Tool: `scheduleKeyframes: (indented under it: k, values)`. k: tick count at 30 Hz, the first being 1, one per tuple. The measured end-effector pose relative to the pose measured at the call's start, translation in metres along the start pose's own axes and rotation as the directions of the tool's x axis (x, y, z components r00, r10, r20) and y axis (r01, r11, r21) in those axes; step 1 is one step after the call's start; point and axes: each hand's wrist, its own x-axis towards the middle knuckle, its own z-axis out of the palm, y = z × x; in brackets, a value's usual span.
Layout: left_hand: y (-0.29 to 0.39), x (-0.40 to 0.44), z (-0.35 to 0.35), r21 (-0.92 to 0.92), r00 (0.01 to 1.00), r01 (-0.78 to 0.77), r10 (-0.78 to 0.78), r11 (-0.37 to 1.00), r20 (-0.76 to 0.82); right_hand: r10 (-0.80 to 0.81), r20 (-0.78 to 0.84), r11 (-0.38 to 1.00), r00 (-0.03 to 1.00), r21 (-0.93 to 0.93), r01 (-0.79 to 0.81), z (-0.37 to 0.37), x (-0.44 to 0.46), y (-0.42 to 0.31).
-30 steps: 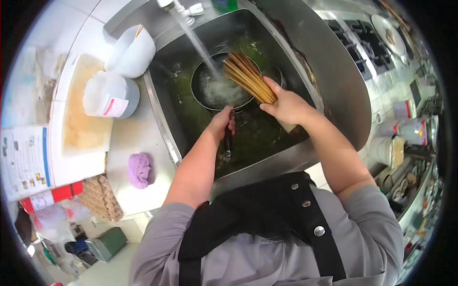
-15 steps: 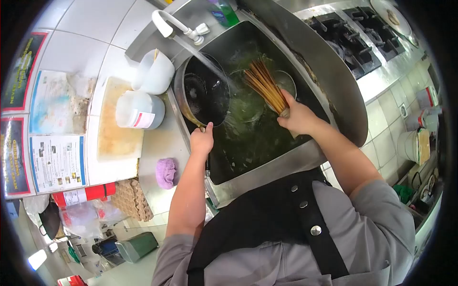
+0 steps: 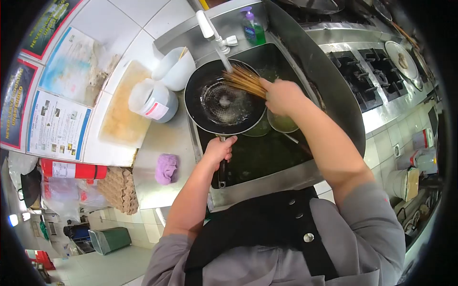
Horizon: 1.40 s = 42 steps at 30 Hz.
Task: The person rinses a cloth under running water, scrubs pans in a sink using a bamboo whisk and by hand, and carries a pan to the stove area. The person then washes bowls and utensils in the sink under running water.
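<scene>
My left hand [image 3: 218, 151] is closed round the handle of a black frying pan [image 3: 204, 109], which it holds over the sink [image 3: 267, 176]. The pan's inside faces up, with water and light bubbles on its ringed bottom. My right hand [image 3: 285, 97] grips a bamboo wok brush [image 3: 242, 82], its bristle ends over the pan's upper right side. Water runs from the white tap [image 3: 206, 25] down to the pan near the bristles. Below my right hand, a round metal-rimmed vessel [image 3: 281, 125] sits in the dark water, partly hidden.
A green soap bottle [image 3: 254, 31] stands behind the sink. On the left are a white tub [image 3: 160, 107], a white jug [image 3: 176, 71] and a purple cloth [image 3: 166, 169]. Stove burners [image 3: 367, 78] lie beyond the sink's metal guard [image 3: 329, 81] on the right.
The pan has gone from tilted to nearly level, facing up under the tap. My right hand has brought the brush left from over the sink water to the pan. The view has shifted.
</scene>
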Motion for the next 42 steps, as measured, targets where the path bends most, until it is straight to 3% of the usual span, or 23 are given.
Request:
scheduleKeyframes:
  k: [3,6,7,8,10,11,13,16,18,19,22,23,24,25,27,28,29,31,33,35,38,40,42]
  values:
    - [-0.003,0.004,0.007,0.06,0.998,-0.028,0.024,0.998,0.066,-0.066,0.18,0.997,0.981,-0.027,0.072,-0.004,0.028,-0.025]
    - [-0.001,0.011,0.003,0.103,0.999,-0.018,0.013,0.994,0.048,-0.373,0.427,0.913,0.824,0.011,0.407,-0.022,0.013,-0.038]
    - [0.0,0.009,0.003,0.069,0.999,-0.008,0.004,0.998,0.05,-0.307,0.514,0.925,0.801,-0.036,0.377,-0.045,0.006,-0.039]
    - [0.001,0.004,0.004,0.038,0.999,0.004,-0.006,0.999,0.052,-0.347,0.472,0.882,0.811,-0.131,0.453,-0.034,0.027,-0.021]
    - [0.004,-0.002,0.009,0.021,0.997,0.01,-0.012,1.0,0.079,-0.067,0.376,0.947,0.924,-0.268,0.178,-0.042,0.053,-0.013]
    - [0.007,-0.004,0.014,0.034,0.995,0.003,-0.006,0.999,0.1,-0.072,0.292,0.965,0.954,-0.221,0.141,-0.045,0.05,-0.015]
    - [0.013,0.003,0.016,0.044,0.994,-0.007,0.002,0.999,0.112,-0.209,0.28,0.974,0.937,-0.022,0.224,-0.055,-0.001,-0.045]
    - [0.01,0.014,0.01,0.039,0.996,0.018,-0.021,0.999,0.088,-0.469,0.273,0.866,0.84,-0.042,0.498,-0.036,0.019,-0.011]
    - [0.011,0.011,0.009,0.04,0.997,0.033,-0.036,0.999,0.075,-0.139,0.495,0.966,0.858,-0.122,0.227,-0.041,0.061,0.007]
    - [0.006,0.015,0.011,0.093,0.996,0.015,-0.023,0.996,0.09,-0.095,0.346,0.962,0.933,-0.21,0.176,-0.034,0.068,0.002]
    - [0.003,0.028,0.012,0.171,0.992,-0.015,-0.007,0.985,0.126,-0.225,0.468,0.958,0.854,-0.053,0.281,-0.029,0.035,-0.034]
    - [0.004,0.027,0.01,0.139,0.991,0.01,-0.028,0.99,0.132,-0.229,0.599,0.973,0.767,0.117,0.199,-0.038,0.025,-0.031]
    - [0.003,0.023,0.006,0.096,0.99,0.036,-0.048,0.995,0.131,-0.336,0.662,0.925,0.67,0.097,0.369,-0.035,0.032,-0.017]
    - [0.005,0.021,0.001,0.045,0.99,0.056,-0.062,0.997,0.128,-0.262,0.69,0.934,0.675,0.006,0.356,-0.052,0.029,-0.009]
    - [0.008,0.015,-0.007,0.03,0.99,0.07,-0.073,0.997,0.118,-0.165,0.613,0.908,0.773,-0.211,0.361,-0.089,0.026,-0.002]
    - [0.007,0.014,-0.009,0.02,0.989,0.08,-0.082,0.997,0.119,-0.141,0.558,0.938,0.818,-0.19,0.291,-0.103,0.03,0.008]
    - [0.0,0.017,-0.014,-0.016,0.989,0.033,-0.03,0.999,0.147,-0.164,0.435,0.969,0.886,-0.096,0.226,-0.119,0.03,0.013]
    - [0.0,0.017,-0.016,-0.048,0.988,0.036,-0.028,0.998,0.152,-0.319,0.265,0.946,0.91,0.137,0.292,-0.134,0.043,0.018]
    - [-0.003,0.018,-0.017,-0.082,0.986,0.021,-0.007,0.996,0.166,-0.32,0.161,0.863,0.934,0.456,0.217,-0.129,0.055,0.002]
    - [-0.008,0.024,-0.016,-0.12,0.982,-0.011,0.034,0.993,0.185,-0.215,0.112,0.649,0.97,0.758,0.056,-0.088,0.069,-0.027]
    - [-0.018,0.024,-0.009,-0.137,0.981,0.011,0.016,0.99,0.194,-0.1,0.166,0.133,0.981,0.979,-0.152,-0.036,0.073,-0.113]
    - [-0.021,0.025,-0.003,-0.117,0.974,0.079,-0.052,0.99,0.22,-0.085,-0.049,0.109,0.995,0.992,0.058,0.003,0.102,-0.152]
    - [-0.029,0.028,-0.001,-0.168,0.958,0.115,-0.065,0.979,0.278,-0.036,-0.077,-0.037,0.996,0.996,0.076,-0.001,0.123,-0.188]
